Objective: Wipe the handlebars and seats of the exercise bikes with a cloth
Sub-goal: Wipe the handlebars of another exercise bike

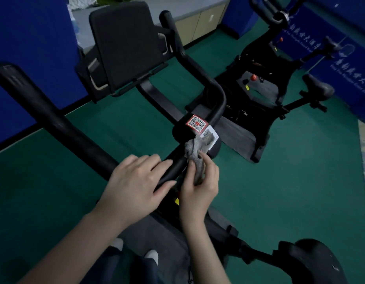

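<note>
A black exercise bike handlebar (60, 124) runs from the upper left down to the centre hub, which carries QR code stickers (197, 123). My left hand (136, 181) lies on the handlebar near the hub, fingers fairly straight across the bar. My right hand (199, 185) pinches a crumpled grey cloth (198, 146) that rests against the hub just below the stickers. The bike's black seat (316, 261) shows at the lower right. The other handlebar arm (189, 64) rises toward the top centre.
A second exercise bike (265, 85) stands on the green floor at the right, its seat (318, 87) facing right. A black screen panel (126, 39) is mounted ahead of the handlebars. Blue walls and a cabinet (200, 23) border the room. My shoes (151, 256) show below.
</note>
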### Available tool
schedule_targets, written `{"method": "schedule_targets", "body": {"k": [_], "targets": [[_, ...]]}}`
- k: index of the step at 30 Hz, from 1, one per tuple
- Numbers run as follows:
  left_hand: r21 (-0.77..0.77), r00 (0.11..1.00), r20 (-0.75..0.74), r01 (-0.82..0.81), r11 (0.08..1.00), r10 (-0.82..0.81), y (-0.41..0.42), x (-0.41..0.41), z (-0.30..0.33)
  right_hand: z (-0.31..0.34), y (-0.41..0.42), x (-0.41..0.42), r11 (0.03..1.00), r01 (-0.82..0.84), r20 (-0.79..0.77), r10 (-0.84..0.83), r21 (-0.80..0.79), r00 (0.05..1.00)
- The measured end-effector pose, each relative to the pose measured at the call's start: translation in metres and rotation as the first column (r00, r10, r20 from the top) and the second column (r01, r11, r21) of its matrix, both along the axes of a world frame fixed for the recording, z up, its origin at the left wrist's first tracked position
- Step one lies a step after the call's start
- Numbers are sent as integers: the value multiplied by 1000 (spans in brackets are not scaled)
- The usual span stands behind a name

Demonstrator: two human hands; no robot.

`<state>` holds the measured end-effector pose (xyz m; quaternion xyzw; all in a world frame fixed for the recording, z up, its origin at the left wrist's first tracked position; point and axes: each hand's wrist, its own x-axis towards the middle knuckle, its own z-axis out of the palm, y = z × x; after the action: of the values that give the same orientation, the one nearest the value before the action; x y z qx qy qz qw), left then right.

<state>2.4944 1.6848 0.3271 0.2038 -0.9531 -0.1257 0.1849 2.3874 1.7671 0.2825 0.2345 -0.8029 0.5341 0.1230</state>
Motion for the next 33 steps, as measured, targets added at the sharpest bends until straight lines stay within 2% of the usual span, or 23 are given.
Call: {"method": "schedule_targets", "body": {"k": [4,11,18,23,27,30,33], "targets": [[-16,1000,-7,9,1000,-9,0,0,-2,-2,-7,2,993,84,89,-76,-84,993],[-54,1000,-31,-2,999,1,1,-1,-4,-14,-1,8,977,117,241,-72,-176,968],[-59,999,-47,-3,998,0,0,0,-6,-29,16,7,989,126,437,-79,-79,896],[-76,998,-61,-2,997,-3,0,1,-7,-19,-1,-10,992,34,541,35,-118,840],[-86,998,-61,-2,996,-3,0,1,-7,-15,-2,-13,948,10,629,204,-319,750],[-96,998,-61,-6,995,0,0,1,-8,-19,7,-10,918,-61,622,313,-391,718],[-110,998,-62,-12,994,5,0,0,-9,-18,14,-8,911,-154,610,375,-383,699]]}}
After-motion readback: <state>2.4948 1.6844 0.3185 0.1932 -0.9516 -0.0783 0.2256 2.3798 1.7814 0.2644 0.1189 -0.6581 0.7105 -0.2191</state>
